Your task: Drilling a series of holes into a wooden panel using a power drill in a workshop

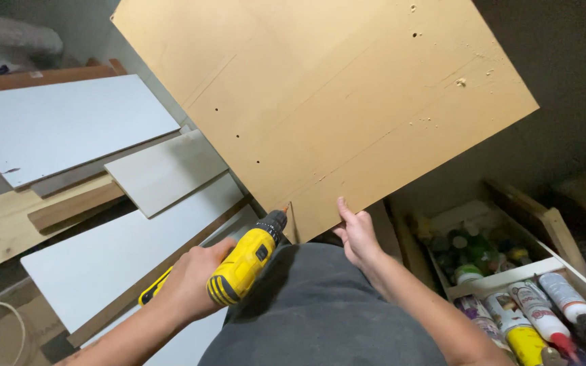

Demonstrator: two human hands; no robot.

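A large tan board (pixel 334 102) fills the upper middle of the view, tilted, its lower edge coming down against the person's grey-clothed lap (pixel 320 312). Small holes dot its face, and faint straight lines cross it.

To the left, several white panels (pixel 69 122) lie stacked and overlapping, leaning at angles, with strips of bare wood (pixel 69 207) between them. A longer white panel (pixel 123 251) runs down toward the person's left arm, edged by a dark wooden strip. They crowd the whole left side, close beside the drill.

On the right stands an open wooden box (pixel 551 230), divided into compartments. The nearer compartment holds spray cans and tubes (pixel 537 318) lying side by side; the farther one holds green bottles and small jars (pixel 473 251), too dim to tell apart. The box sits just beside the right forearm.

The left hand (pixel 194 281) is wrapped around the handle of a yellow and black drill (pixel 245 264), its grip clamped tight on it. The drill points up and to the right, its dark nose near the lower edge of the board, with a small orange tip showing at the end.

The right hand (pixel 355 234) rests at the board's lower edge, fingers extended upward and pressed flat against it, its grip apart rather than closed around anything.
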